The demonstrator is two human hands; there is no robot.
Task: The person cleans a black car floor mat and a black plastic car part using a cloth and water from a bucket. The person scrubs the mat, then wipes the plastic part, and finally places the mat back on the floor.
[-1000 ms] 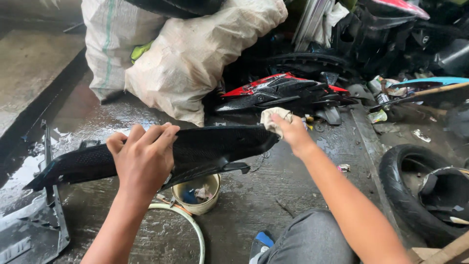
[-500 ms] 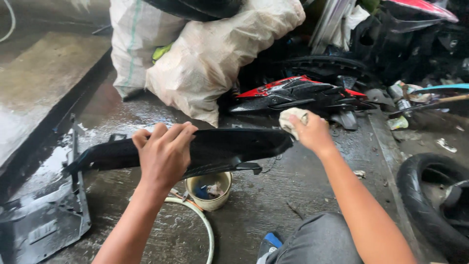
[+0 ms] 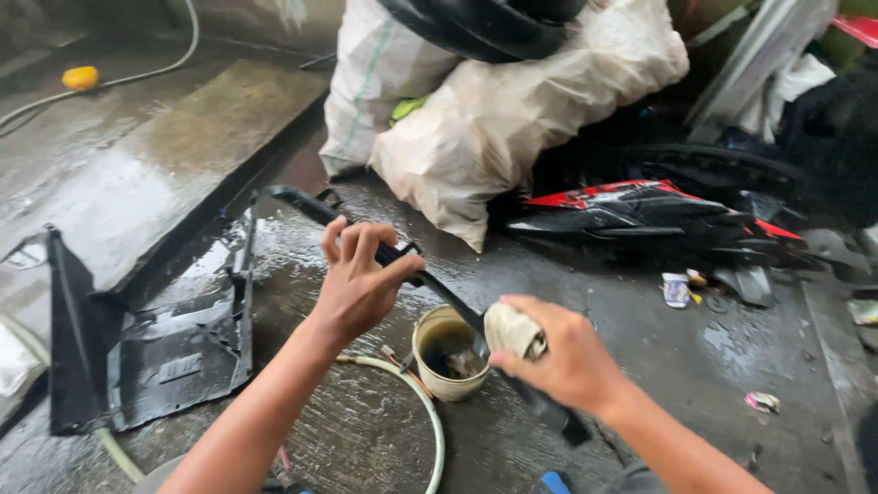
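Observation:
My left hand [image 3: 358, 284] grips the middle of a long, narrow black plastic panel [image 3: 311, 207] that runs from upper left down to the lower right. My right hand [image 3: 567, 357] holds a crumpled pale rag [image 3: 510, 330] and presses it against the panel's lower end. A small cream bucket [image 3: 446, 353] with dark water stands on the wet floor just under the panel, between my two hands.
A flat black plastic panel [image 3: 165, 352] lies on the wet concrete at left. A pale hose [image 3: 416, 398] curves past the bucket. Two stuffed white sacks [image 3: 494, 119] sit behind, and a red and black fairing [image 3: 658, 215] lies at right.
The black panel has turned from lying crosswise to pointing away at upper left. My right hand with the rag has slid down to its near end. The view shifted right.

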